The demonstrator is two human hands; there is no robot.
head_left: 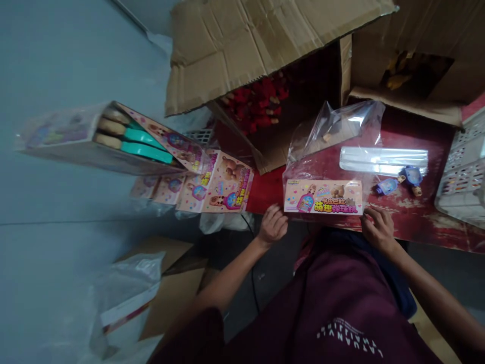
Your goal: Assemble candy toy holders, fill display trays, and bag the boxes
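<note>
A long pink printed box [324, 197], with bears and bright lettering on its face, is between my hands at the front of the red table. Clear plastic film [335, 131] rises loosely behind it and seems to enclose it. My left hand [273, 223] has its fingers curled at the box's lower left corner. At the lower right corner, my right hand [380, 226] pinches the edge. Whether the film is also between the fingers, I cannot tell. Right of the box lie small purple-blue toy pieces [399, 181] beside a flat clear plastic strip [382, 159].
Similar pink boxes [227, 184] overlap along the left; one open box [102, 136] shows turquoise and tan items. Behind, a cardboard carton [246, 45] holds red pieces [257, 103]. A white perforated basket [464, 177] stands right. The red table [413, 225] has a worn front edge.
</note>
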